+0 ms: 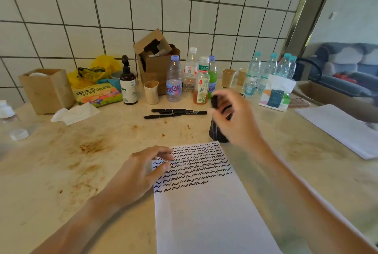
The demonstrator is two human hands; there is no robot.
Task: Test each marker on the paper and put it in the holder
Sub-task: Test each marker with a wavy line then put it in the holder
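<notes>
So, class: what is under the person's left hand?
The left hand rests on the paper's left edge, over squiggle rows. Whatever marks lie beneath its fingers are covered.

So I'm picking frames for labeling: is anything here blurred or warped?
Head view: the right hand over the holder is motion-blurred, and so is the marker it grips; the left hand on the paper is slightly soft; the wide angle bends the wall tiles; the loose markers are sharp.
</notes>
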